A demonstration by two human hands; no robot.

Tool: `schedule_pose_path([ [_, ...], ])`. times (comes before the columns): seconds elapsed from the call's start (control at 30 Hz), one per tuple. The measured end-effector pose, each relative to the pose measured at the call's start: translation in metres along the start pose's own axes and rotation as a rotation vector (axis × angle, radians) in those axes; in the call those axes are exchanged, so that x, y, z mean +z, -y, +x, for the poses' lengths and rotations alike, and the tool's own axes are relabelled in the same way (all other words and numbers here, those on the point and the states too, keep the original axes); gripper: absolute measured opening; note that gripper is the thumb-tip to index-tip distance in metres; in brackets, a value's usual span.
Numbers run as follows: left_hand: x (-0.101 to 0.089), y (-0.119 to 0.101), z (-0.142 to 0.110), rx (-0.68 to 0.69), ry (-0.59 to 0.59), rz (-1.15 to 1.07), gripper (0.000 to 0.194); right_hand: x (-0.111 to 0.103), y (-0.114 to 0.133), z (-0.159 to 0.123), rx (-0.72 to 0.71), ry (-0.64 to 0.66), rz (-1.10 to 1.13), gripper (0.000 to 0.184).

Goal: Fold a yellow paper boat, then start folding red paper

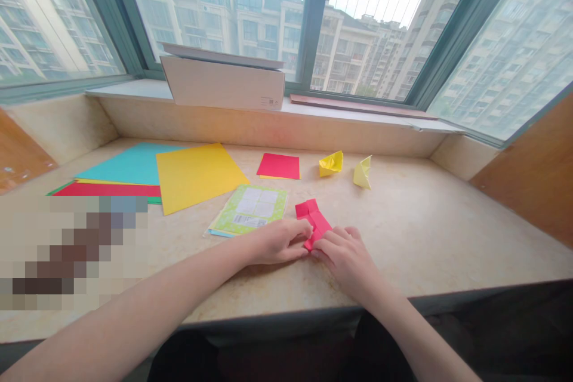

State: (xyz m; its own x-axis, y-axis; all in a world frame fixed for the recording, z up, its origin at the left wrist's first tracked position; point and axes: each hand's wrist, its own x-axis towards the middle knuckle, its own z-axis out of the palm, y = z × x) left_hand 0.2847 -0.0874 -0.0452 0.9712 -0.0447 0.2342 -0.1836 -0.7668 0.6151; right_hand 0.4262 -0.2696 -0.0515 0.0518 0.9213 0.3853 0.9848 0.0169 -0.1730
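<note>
A folded piece of red origami paper point(319, 221) lies on the stone sill in front of me, its creased flaps showing at the far end. My left hand point(283, 241) has its fingers closed at the paper's left near edge. On the right near edge, my right hand point(344, 253) presses down with bent fingers. The near end of the paper is partly hidden by both hands. Just beyond my left hand rests a green patterned packet of paper point(255, 209) in a clear sleeve.
Yellow point(197, 176), blue point(134, 164) and red sheets point(107, 190) overlap at the left. A small red square stack point(280, 166), a yellow folded boat point(331, 164) and a pale yellow folded piece point(363, 172) stand farther back. A white box point(224, 80) sits by the window.
</note>
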Motion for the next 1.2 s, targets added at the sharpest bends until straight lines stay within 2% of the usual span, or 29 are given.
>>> schedule_pose_path([
  [0.1,0.001,-0.002,0.001,0.035,0.033,0.015,0.004,0.001,-0.004,0.005,-0.003,0.031,0.01,0.013],
  [0.2,0.0,-0.005,0.003,0.07,0.051,0.03,0.008,-0.002,-0.01,0.007,-0.009,0.046,0.034,0.011],
  [0.4,0.0,-0.004,0.004,0.057,0.057,0.054,0.011,-0.018,-0.032,0.003,-0.097,0.128,0.147,0.004],
  [0.57,0.001,-0.006,0.005,0.039,0.04,0.058,0.013,-0.016,-0.044,0.006,-0.067,0.163,0.203,0.011],
  [0.77,0.001,-0.009,0.004,-0.029,0.05,0.026,0.007,-0.009,-0.043,0.012,-0.019,0.172,0.237,0.01],
  [0.9,0.003,-0.007,0.002,-0.094,0.017,-0.042,0.027,-0.011,-0.039,0.009,-0.041,0.176,0.281,0.009],
  [1.03,0.004,-0.007,0.002,-0.086,-0.017,-0.111,0.037,-0.009,-0.034,0.005,-0.067,0.166,0.249,0.013],
  [1.1,0.004,-0.007,0.003,-0.079,-0.027,-0.117,0.036,-0.009,-0.032,0.004,-0.07,0.164,0.229,0.015],
  [1.2,0.004,-0.007,0.004,-0.1,-0.025,-0.11,0.024,-0.009,-0.031,0.006,-0.067,0.169,0.222,0.02],
])
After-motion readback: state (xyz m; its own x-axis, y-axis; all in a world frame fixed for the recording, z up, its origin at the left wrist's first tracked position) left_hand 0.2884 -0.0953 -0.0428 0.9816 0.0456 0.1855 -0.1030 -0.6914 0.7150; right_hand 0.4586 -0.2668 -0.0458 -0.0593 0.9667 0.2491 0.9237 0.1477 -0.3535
